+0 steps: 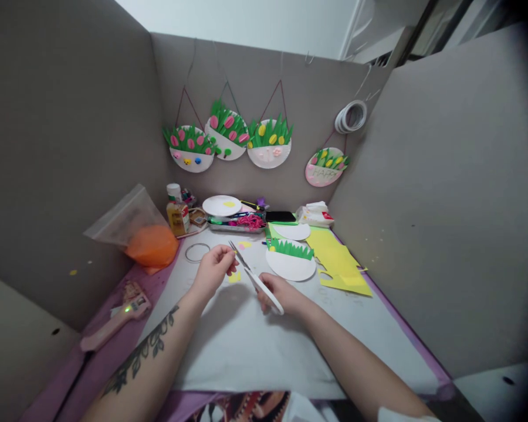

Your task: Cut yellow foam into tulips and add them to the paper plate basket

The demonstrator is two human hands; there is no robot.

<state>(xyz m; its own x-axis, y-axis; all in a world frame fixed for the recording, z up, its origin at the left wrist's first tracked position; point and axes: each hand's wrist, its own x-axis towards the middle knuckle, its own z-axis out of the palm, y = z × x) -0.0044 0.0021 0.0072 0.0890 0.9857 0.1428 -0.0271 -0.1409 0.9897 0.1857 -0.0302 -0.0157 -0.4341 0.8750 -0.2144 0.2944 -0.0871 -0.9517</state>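
White-handled scissors [264,293] are in my right hand [279,291], its fingers through and around the handles. Their narrow blades point away and to the left, reaching the fingertips of my left hand [215,266]. That hand pinches a small yellow piece of paper [234,252], mostly hidden behind the fingers and blades. Below the fingers, a yellow scrap [234,278] lies on the white table cover [229,357]. To the right of the scissors rests a halved paper plate [290,269] with green paper grass and one yellow shape along it.
Yellow paper [338,261] with cut-outs lies at the right. A pink glue gun [118,319] and a bag of orange material [152,246] are at the left. Behind stand a supply tray [237,227] and a glue bottle [178,218]. Decorated plates [270,155] hang on the back panel.
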